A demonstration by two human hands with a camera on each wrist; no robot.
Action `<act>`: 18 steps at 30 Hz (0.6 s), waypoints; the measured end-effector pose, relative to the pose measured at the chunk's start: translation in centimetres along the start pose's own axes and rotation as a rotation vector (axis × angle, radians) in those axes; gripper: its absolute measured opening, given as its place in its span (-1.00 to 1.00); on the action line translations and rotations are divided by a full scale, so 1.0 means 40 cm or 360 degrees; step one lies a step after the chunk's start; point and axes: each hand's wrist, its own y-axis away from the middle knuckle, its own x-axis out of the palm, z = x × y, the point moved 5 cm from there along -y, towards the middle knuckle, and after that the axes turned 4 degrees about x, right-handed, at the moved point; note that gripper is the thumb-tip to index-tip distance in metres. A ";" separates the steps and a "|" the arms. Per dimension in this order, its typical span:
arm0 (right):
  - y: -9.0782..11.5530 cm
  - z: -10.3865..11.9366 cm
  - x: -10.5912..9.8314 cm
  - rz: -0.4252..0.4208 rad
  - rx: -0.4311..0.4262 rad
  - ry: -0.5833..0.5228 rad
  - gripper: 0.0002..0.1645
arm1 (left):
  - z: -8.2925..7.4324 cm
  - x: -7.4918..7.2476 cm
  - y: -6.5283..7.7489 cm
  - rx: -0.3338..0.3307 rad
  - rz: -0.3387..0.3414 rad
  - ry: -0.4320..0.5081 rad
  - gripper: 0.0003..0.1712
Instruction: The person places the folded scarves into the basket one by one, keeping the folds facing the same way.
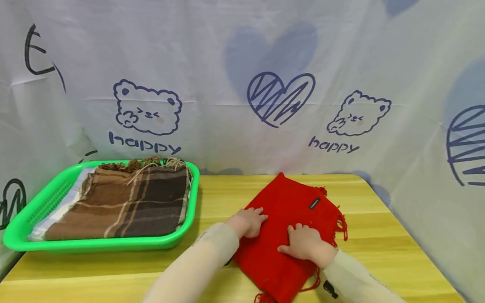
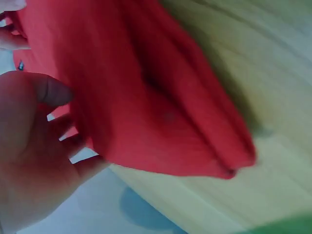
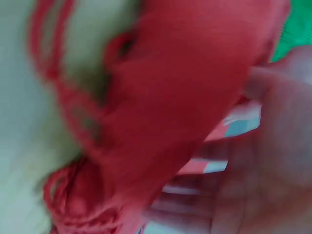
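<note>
A folded red scarf (image 1: 280,248) with a small dark label and fringe along its right side lies slanted on the table. My left hand (image 1: 250,221) rests on its left side, fingers spread. On the right part of the cloth lies my right hand (image 1: 305,244), its fingers also spread and its thumb pointing left. In the left wrist view the layered folded edge of the scarf (image 2: 141,97) shows beside the fingers. The right wrist view is blurred; twisted fringe hangs from the scarf (image 3: 180,63) there.
A green plastic basket (image 1: 195,198) stands at the left of the wooden table (image 1: 379,235). In it lies a folded brown and black plaid scarf (image 1: 129,206) over a pale cloth (image 1: 57,214). Behind the table hangs a white printed curtain (image 1: 219,84).
</note>
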 end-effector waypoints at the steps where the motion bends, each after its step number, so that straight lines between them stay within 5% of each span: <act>1: 0.001 0.005 0.002 0.0018 -0.0016 -0.0009 -0.12 | 0.001 -0.001 0.003 -0.0009 -0.0009 0.0000 -0.41; 8: -0.009 0.017 -0.001 0.0137 -0.0172 -0.0050 -0.16 | 0.003 -0.028 0.032 0.0024 -0.0002 -0.0141 -0.57; 12: -0.015 0.024 -0.008 0.0188 -0.0266 -0.0064 -0.22 | 0.003 -0.040 0.051 0.0010 -0.0002 -0.0095 -0.79; 18: -0.027 0.036 -0.021 0.0064 -0.0366 0.0098 -0.37 | -0.012 -0.026 0.065 0.0007 0.0041 -0.0066 -0.78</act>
